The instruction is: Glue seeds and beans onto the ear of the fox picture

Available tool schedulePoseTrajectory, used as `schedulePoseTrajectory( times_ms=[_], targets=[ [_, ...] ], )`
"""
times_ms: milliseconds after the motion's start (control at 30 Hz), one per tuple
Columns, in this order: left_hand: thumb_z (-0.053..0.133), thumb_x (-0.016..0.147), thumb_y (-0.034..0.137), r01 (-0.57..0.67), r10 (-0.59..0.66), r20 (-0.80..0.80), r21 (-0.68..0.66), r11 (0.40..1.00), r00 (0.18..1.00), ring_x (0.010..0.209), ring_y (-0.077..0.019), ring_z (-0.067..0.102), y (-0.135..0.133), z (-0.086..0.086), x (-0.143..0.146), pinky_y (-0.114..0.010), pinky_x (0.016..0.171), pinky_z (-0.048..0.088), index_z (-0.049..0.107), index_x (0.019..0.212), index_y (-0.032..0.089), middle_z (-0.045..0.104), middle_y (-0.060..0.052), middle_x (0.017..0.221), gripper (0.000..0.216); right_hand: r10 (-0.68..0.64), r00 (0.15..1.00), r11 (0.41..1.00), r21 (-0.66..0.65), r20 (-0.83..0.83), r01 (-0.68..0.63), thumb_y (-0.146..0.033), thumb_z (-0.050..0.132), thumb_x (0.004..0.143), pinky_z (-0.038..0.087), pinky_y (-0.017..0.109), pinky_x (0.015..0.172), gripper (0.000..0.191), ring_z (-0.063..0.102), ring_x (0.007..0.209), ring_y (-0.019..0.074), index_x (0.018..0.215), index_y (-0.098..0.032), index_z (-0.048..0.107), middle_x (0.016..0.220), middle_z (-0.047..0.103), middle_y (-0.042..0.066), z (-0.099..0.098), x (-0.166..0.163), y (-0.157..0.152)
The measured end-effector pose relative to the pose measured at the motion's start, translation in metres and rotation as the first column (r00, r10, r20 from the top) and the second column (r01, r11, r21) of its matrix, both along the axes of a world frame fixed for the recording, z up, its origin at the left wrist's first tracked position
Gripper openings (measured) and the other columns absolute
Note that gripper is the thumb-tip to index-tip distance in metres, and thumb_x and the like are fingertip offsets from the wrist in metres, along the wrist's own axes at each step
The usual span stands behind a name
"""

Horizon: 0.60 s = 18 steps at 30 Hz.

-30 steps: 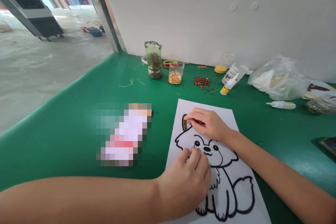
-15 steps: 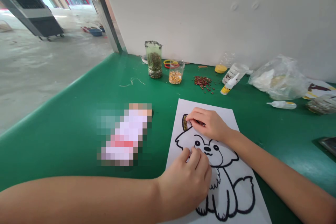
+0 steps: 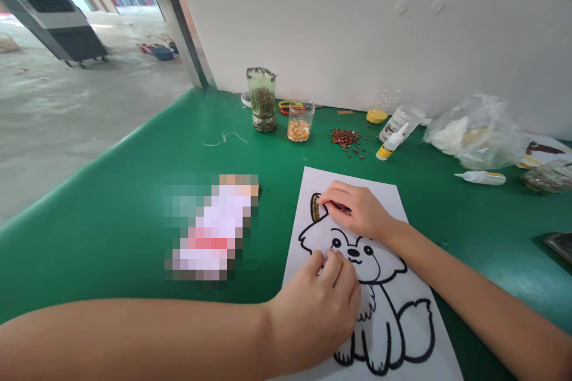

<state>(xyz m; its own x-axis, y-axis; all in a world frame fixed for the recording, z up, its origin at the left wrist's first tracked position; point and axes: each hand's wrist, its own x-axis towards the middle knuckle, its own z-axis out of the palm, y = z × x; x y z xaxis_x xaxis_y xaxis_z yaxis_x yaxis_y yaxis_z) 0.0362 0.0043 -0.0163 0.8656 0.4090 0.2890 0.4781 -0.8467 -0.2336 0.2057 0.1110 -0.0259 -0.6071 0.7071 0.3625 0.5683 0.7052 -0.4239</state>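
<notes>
Head view: two hands at a dog-outline sheet on the green table.
The sheet (image 3: 402, 345) lies flat near the front edge of the table (image 3: 134, 208). The right hand (image 3: 357, 212) rests on the dog's ear, its grip pressed together beside a short row of seeds (image 3: 315, 208) along the ear line; whether it pinches one is unclear. The left hand (image 3: 319, 309) sits curled by the dog's head, grip closed, fingertips on the paper.
</notes>
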Motion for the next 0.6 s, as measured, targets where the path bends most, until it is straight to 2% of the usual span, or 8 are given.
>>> schedulePoseTrajectory(
  times_ms=[600],
  targets=[
    [0.032, 0.087, 0.016, 0.001, -0.001, -0.013, 0.004, 1.0, 1.0, 0.092, -0.0273, 0.057, 0.0005, 0.0003, -0.0006, -0.037, 0.077, 0.045, 0.058, 0.104, 0.005, 0.06, -0.016, 0.105, 0.033, -0.002, 1.0, 1.0, -0.008, 0.018, 0.003, -0.013, 0.046, 0.085, 0.04, 0.022, 0.06, 0.019, 0.055, 0.07, 0.0111, 0.09, -0.02, 0.062, 0.088, 0.063, 0.002, 0.0007, -0.001, 0.0]
  ],
)
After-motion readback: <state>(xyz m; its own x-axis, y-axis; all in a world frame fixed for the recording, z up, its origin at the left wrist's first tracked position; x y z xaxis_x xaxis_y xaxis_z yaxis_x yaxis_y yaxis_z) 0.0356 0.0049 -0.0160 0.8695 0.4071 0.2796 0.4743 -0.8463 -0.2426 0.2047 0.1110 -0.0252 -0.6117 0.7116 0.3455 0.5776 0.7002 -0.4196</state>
